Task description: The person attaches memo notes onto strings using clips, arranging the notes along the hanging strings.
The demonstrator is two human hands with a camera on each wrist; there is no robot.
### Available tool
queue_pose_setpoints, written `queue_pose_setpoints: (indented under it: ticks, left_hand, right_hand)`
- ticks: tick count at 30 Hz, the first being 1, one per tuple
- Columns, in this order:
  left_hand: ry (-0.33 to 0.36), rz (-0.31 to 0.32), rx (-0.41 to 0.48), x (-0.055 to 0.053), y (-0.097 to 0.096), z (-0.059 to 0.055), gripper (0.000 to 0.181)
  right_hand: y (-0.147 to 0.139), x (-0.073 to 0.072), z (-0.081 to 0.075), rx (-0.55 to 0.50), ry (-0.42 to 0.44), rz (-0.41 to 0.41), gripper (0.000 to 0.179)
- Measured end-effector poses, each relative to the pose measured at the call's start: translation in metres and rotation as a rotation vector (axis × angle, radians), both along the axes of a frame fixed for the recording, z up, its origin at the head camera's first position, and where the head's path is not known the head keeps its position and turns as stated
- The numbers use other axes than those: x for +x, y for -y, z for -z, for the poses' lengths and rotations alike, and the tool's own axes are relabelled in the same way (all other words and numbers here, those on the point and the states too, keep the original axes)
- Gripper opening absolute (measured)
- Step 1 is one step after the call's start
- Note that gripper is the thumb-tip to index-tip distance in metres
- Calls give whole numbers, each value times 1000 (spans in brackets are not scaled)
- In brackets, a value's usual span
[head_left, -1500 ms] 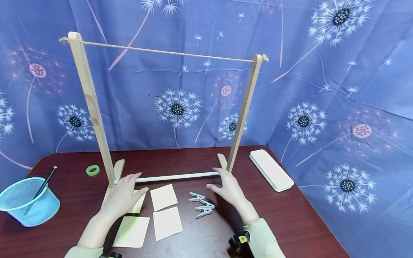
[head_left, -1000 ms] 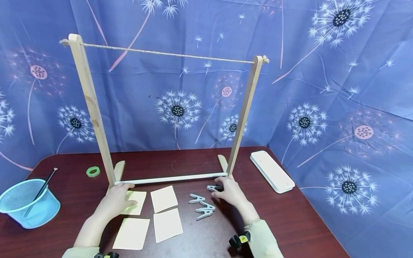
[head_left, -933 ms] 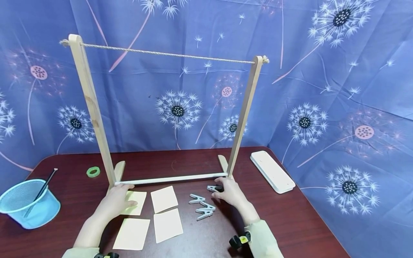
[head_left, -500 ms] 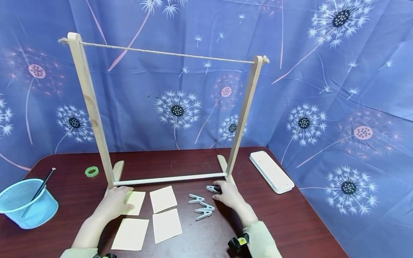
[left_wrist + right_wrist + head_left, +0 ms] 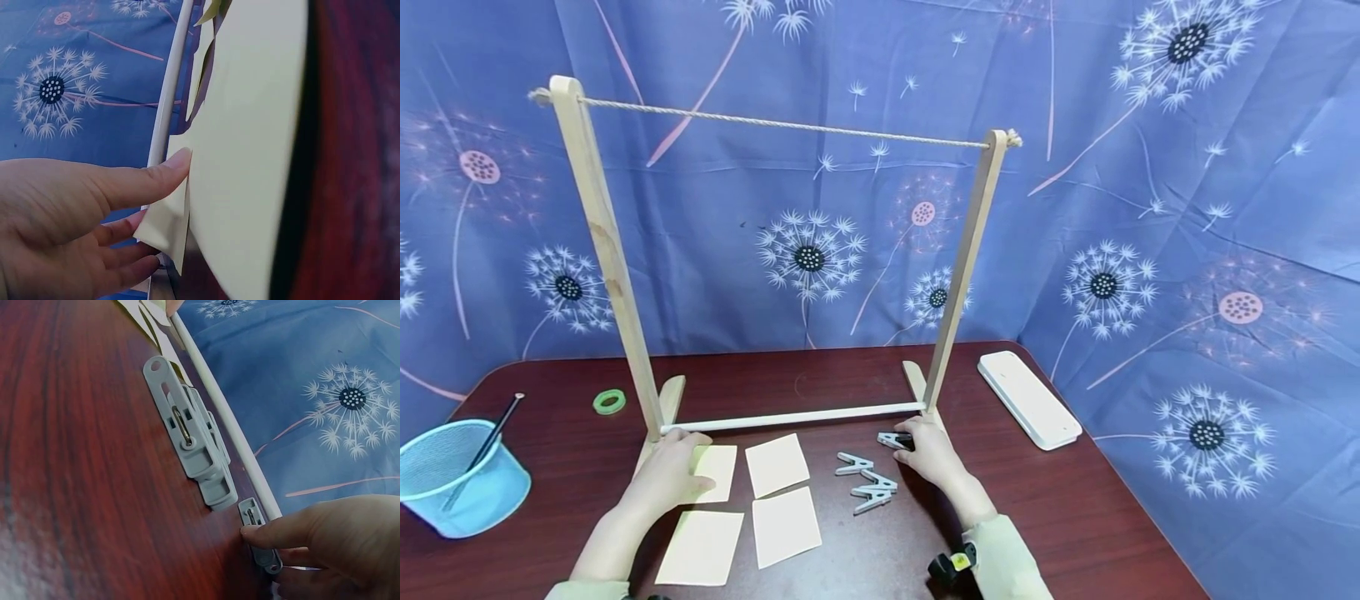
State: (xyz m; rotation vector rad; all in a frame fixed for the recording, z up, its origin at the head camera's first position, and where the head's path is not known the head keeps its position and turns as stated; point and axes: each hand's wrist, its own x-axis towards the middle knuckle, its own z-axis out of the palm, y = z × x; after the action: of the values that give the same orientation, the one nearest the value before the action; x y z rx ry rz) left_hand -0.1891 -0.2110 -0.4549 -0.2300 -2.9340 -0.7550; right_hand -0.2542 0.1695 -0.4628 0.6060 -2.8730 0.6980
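In the head view my left hand lies over the left foot of a wooden stand, fingers loosely bent. Its thumb reaches over the edge of a cream paper square; the left wrist view shows fingers beyond the paper. My right hand rests by the stand's right foot, with a grey clothespin between its thumb and forefinger; a firm grip does not show. More clothespins lie left of that hand. Further cream squares lie on the table between the hands.
A rope spans the stand's top and a white rod joins its base. A blue mesh cup holding a black stick stands left, near a green tape roll. A white case lies at right.
Both hands have drawn back a little from the white rod toward the near side, uncovering its ends and the right clothespin. Over the last second they have stayed nearly still.
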Motion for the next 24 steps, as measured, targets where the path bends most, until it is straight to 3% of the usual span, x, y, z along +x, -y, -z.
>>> queue_pose_setpoints:
  ticks: [12,20,24]
  left_hand:
    - [3,-43,45,0,-3,-2,56]
    - [-45,-68,72,-1,-1,-6,60]
    - [-16,-121,146,-1,3,-9,63]
  right_hand:
    - [-1,0,5,-21,-64,13,19]
    - [-2,-2,3,-178,-44,54,16]
    - [-2,-2,3,-261,-28,34,16]
